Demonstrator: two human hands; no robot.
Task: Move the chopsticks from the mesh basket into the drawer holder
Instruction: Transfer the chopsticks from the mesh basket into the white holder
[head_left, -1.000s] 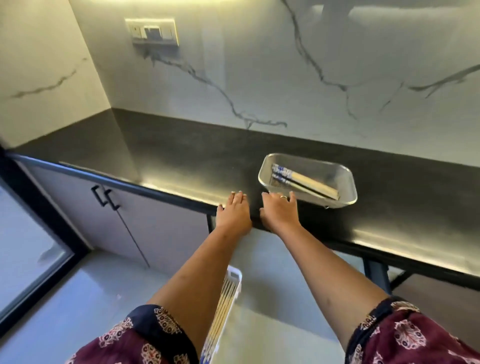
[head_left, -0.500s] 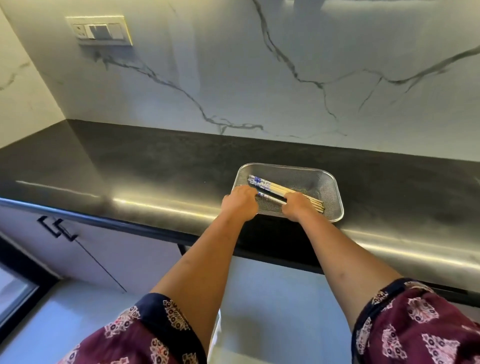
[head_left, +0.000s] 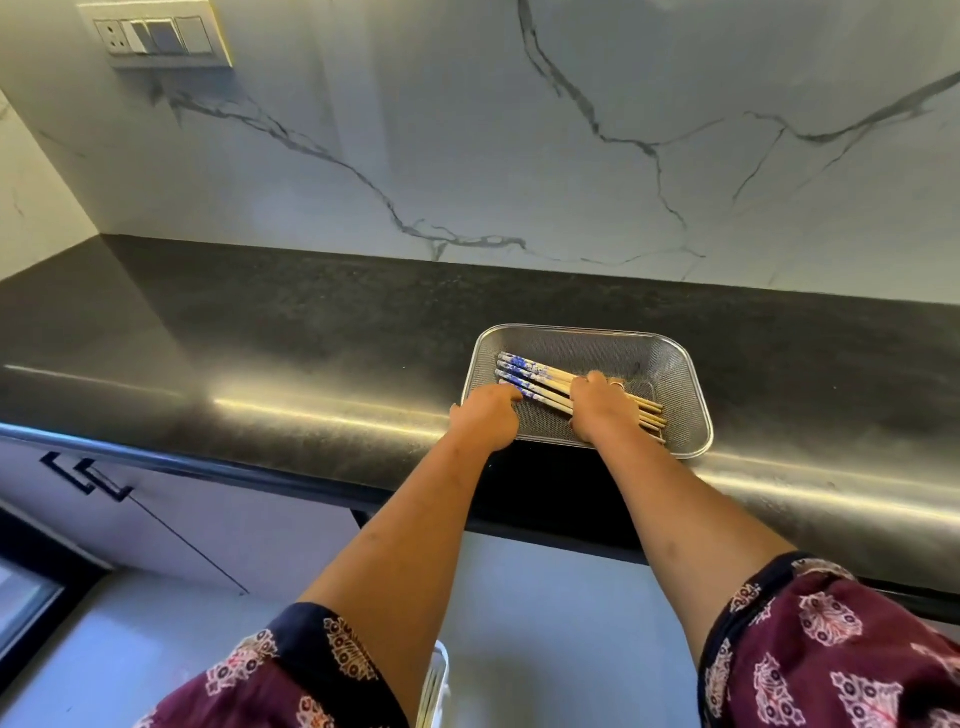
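Observation:
A rectangular steel mesh basket (head_left: 675, 364) sits on the black countertop near its front edge. Several wooden chopsticks (head_left: 535, 376) with blue-patterned ends lie slanted inside it. My left hand (head_left: 485, 415) reaches over the basket's near-left rim, fingertips touching the blue ends. My right hand (head_left: 602, 405) lies over the middle of the chopsticks, fingers curled around them; the pale tips stick out to its right. A white slotted drawer holder (head_left: 434, 686) shows only as a sliver at the bottom edge, between my arms.
The black countertop (head_left: 260, 353) runs left and right below a white marble backsplash. A switch panel (head_left: 156, 36) is on the wall at the upper left. Grey cabinet doors with dark handles (head_left: 85, 475) sit lower left.
Both hands left the counter edge and went forward into the basket. The right hand has closed over the chopsticks; the left now touches their blue ends.

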